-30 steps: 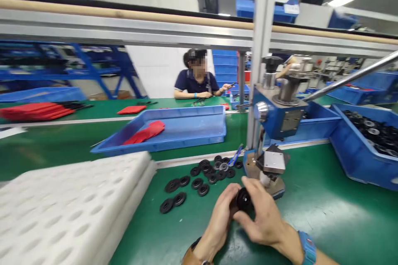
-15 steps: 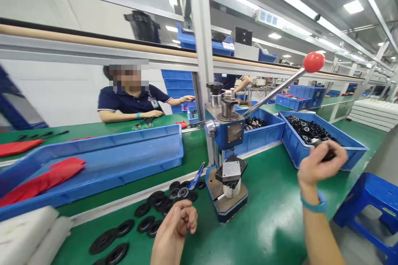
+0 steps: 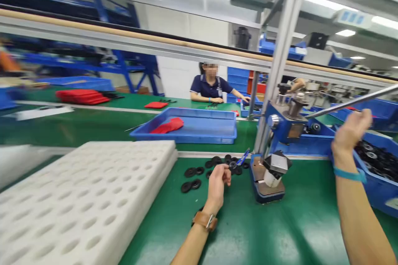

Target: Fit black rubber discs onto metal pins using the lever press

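My left hand [image 3: 218,184] hovers over the green bench beside several black ring-shaped parts [image 3: 190,172], its fingers curled in and nothing visible between them. My right hand [image 3: 351,132] is raised over the near edge of a blue bin of black parts [image 3: 382,161], just below a metal lever [image 3: 354,101]. Its fingers are bent closed and blurred; what they hold is mostly hidden. Between the hands stands a blue hand press [image 3: 287,128]. Under its head, a tilted metal block [image 3: 277,163] sits on a white cylinder [image 3: 271,179].
White foam trays with round holes [image 3: 102,192] lie at left. Blue tweezers [image 3: 243,157] rest near the black rings. Behind them is a blue tray [image 3: 205,132] with a red cloth-like piece [image 3: 169,125]. A co-worker [image 3: 211,85] sits across the bench. A metal post [image 3: 281,58] rises behind the press.
The view has swung left, bringing the foam trays into sight. My right hand, earlier around a small dark part over the bin, now shows its back near the lever. My left hand stays curled.
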`<move>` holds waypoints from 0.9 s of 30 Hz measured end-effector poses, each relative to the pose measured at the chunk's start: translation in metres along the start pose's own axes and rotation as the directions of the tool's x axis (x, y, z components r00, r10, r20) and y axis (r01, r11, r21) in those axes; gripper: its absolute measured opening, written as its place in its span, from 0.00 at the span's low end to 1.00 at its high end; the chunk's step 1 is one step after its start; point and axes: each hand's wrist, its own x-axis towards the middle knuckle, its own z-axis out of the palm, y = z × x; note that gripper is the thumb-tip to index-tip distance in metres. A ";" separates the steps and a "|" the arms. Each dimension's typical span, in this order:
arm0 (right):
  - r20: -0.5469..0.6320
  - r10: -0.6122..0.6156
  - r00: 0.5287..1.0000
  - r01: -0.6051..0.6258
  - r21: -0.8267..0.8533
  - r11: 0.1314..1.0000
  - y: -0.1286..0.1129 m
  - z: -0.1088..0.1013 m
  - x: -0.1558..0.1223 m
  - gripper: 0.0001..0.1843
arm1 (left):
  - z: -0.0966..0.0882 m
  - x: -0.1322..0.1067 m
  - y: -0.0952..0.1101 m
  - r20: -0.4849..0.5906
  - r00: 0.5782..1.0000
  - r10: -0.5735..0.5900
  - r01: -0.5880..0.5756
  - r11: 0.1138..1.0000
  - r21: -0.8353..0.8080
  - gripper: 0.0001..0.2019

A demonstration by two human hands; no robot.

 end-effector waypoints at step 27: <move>0.721 -0.468 0.511 0.137 0.469 0.872 -0.105 0.080 -0.368 0.31 | -0.139 -0.040 0.109 -0.211 0.780 0.589 -0.016 0.355 0.935 0.12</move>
